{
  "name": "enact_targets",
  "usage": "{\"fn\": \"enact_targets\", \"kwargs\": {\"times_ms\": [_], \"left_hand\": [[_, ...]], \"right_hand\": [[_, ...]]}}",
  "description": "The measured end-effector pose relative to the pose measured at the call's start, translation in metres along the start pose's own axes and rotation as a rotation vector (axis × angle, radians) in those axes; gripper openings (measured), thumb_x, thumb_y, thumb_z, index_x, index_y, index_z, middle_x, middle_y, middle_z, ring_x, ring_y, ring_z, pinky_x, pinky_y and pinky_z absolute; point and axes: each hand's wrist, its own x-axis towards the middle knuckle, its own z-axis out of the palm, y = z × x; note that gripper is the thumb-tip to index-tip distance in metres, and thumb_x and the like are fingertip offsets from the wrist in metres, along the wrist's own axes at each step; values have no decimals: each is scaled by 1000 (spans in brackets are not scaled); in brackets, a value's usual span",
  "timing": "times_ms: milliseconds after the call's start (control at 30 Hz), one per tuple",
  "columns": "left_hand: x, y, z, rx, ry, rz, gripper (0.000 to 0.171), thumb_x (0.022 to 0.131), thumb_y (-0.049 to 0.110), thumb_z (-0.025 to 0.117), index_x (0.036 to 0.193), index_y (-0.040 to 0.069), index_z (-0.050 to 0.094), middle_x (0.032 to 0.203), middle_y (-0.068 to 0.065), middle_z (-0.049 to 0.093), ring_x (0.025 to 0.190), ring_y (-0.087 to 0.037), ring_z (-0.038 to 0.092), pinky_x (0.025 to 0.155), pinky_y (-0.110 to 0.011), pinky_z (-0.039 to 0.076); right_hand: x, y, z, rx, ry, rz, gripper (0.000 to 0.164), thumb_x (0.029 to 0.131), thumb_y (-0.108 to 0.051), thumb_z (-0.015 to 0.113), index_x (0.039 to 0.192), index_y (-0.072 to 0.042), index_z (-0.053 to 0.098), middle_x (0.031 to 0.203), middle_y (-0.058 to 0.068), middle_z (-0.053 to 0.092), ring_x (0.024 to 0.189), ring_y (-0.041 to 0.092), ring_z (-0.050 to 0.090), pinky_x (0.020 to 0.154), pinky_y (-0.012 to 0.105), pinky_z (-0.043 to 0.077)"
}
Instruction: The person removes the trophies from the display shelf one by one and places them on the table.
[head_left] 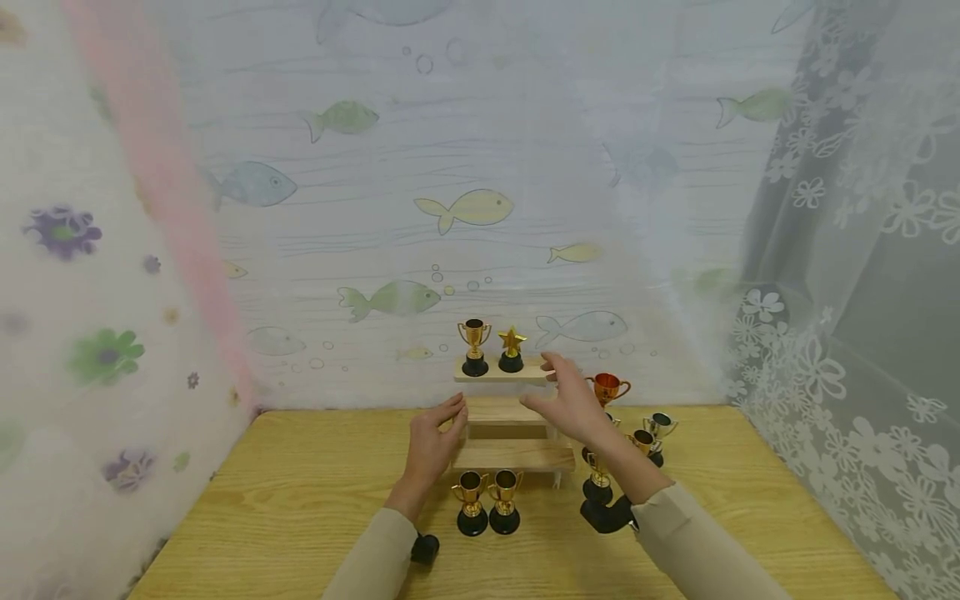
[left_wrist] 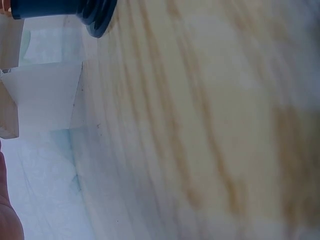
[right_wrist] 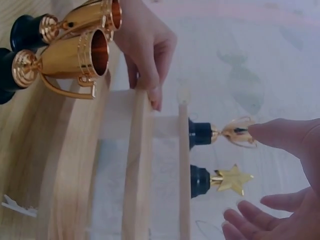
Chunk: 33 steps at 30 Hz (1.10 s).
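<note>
A three-step wooden stand is at the middle of the table. My left hand pinches the left end of its middle board; only a sliver of that hand shows in the left wrist view. On the top board stand a gold cup trophy and a gold star trophy, both on black bases. My right hand holds nothing, its fingers spread beside the top board's right end, near the star. Two gold cup trophies stand in front of the stand.
Right of the stand, several more trophies cluster, including a red cup, a silver cup and a gold cup, partly behind my right forearm. The wooden table meets a fish-patterned curtain at the back.
</note>
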Motion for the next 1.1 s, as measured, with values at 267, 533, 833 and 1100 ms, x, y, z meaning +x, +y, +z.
{"fn": "enact_targets", "kwargs": {"times_ms": [267,533,833,1100], "left_hand": [[0,-2,0,14,2,4,26,100,15,68,119,0,75,131,-10,69,116,-28,69,97,-47,55],[0,-6,2,14,13,4,25,99,16,69,118,1,76,129,-9,70,117,-28,69,98,-46,55],[1,-7,2,34,19,37,25,100,17,68,117,0,76,128,-11,70,113,-28,70,96,-47,55],[1,-7,2,14,18,36,26,100,17,69,118,0,76,128,-10,70,115,-29,69,96,-48,55]], "right_hand": [[20,0,5,25,9,92,84,95,-27,73,159,0,27,150,25,42,139,44,43,106,60,44],[34,2,13,73,26,95,86,95,-25,73,161,0,23,154,24,37,142,45,39,108,61,42],[49,8,21,31,34,130,83,95,-25,73,158,4,27,148,27,43,136,44,44,106,59,43],[60,17,27,31,31,144,80,95,-26,73,155,7,32,145,26,49,135,42,48,108,57,44]]}}
